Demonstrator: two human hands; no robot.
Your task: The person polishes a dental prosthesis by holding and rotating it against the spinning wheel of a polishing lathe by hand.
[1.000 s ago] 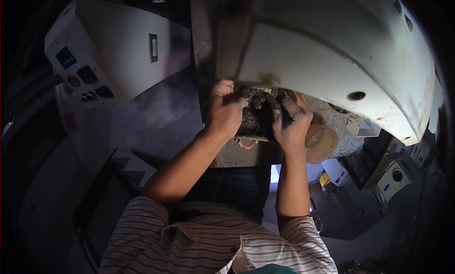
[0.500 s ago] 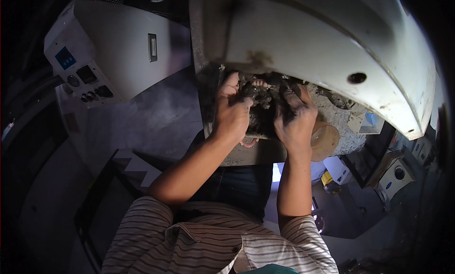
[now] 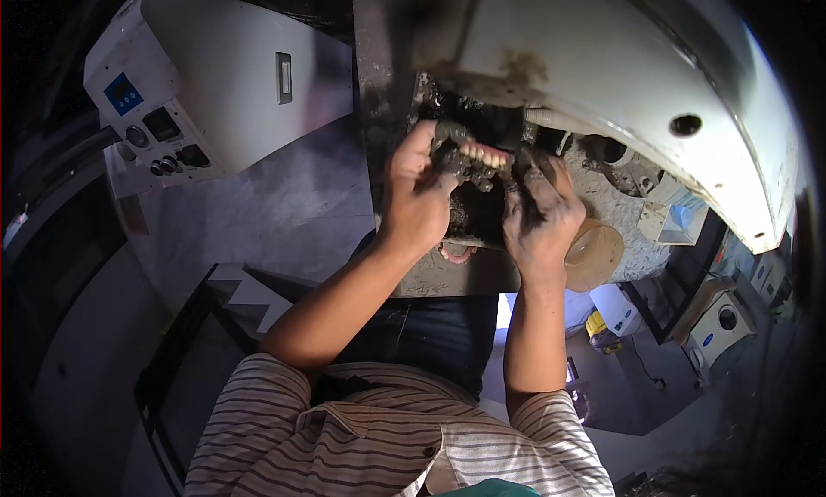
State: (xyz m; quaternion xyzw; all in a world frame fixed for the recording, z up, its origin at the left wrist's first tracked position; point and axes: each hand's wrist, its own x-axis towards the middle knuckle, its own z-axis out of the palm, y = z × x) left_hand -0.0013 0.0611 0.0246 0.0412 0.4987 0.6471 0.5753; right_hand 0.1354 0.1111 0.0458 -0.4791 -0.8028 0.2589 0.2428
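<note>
Denture (image 3: 486, 155), now more exposed, is being grasped by left hand (image 3: 417, 191); grip of right hand (image 3: 544, 213) alongside cannot be told.

My forearms (image 3: 340, 299) cross worktop (image 3: 422, 282) near edge; left hand (image 3: 419, 191) pinching, right hand (image 3: 544, 213) just beside, bent fingers dark-smeared.

Denture (image 3: 484, 155) comes into fuller view
Mostly hidden a second ago, its pink base and tooth row now show between the left hand (image 3: 419, 183) and right hand (image 3: 544, 209); a pale ribbed part (image 3: 544, 117) appears beneath the white hood (image 3: 602, 71).
</note>
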